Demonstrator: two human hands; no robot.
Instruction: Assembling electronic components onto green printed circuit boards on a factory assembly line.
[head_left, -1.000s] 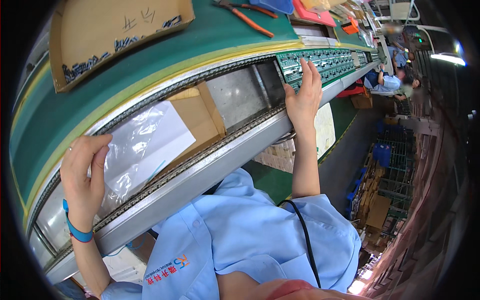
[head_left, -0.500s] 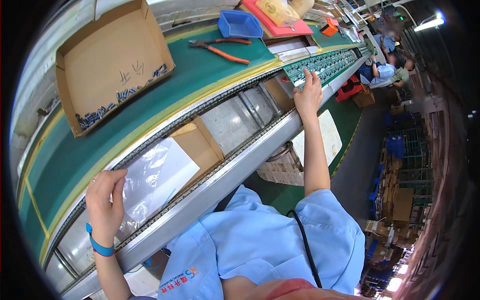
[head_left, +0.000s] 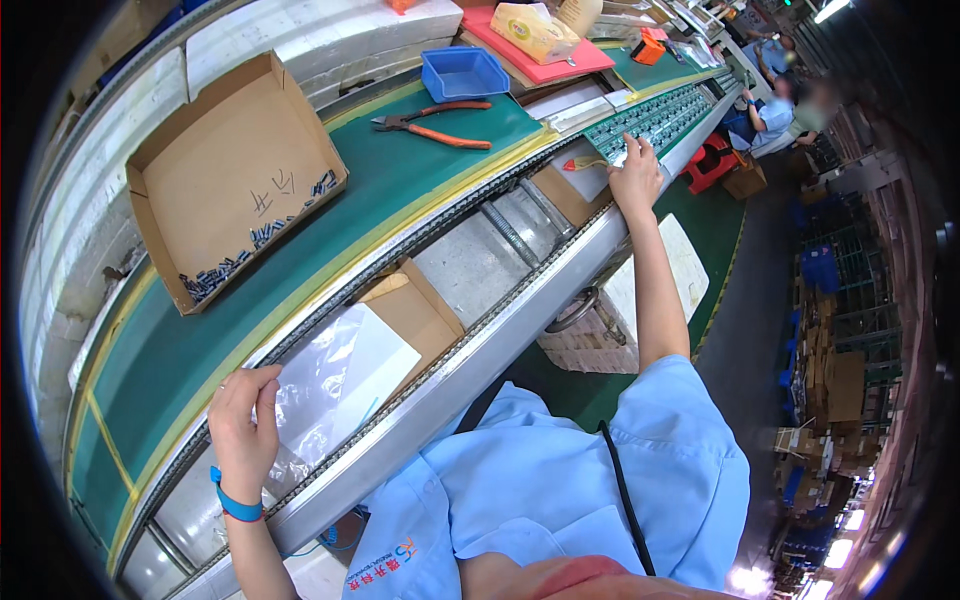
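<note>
Head view: since a second ago the left hand (head_left: 243, 420) has stayed curled on the near edge of the clear bag (head_left: 335, 385), fingers bent over the film in a light pinch, while the right hand (head_left: 635, 178) has reached further along the line and now lies flat, fingers spread, on the green boards (head_left: 660, 115); whether it grips one or only presses on it I cannot tell, since the far end is small and bent by the lens. The view has also lifted, so more of the bench shows. That puts the work between two spots: the bag sits in the conveyor (head_left: 470, 370) channel close to the body, on a flat cardboard piece (head_left: 420, 310), and the boards lie well apart at arm's length. Of the containers, the open carton (head_left: 160, 190) on the green mat (head_left: 400, 180) holds only a thin scatter of small dark parts along its lower wall; the blue bin (head_left: 462, 72) looks empty; the red tray (head_left: 540, 55) carries a yellowish packet. Orange-handled pliers (head_left: 430, 118) lie beside the bin.
</note>
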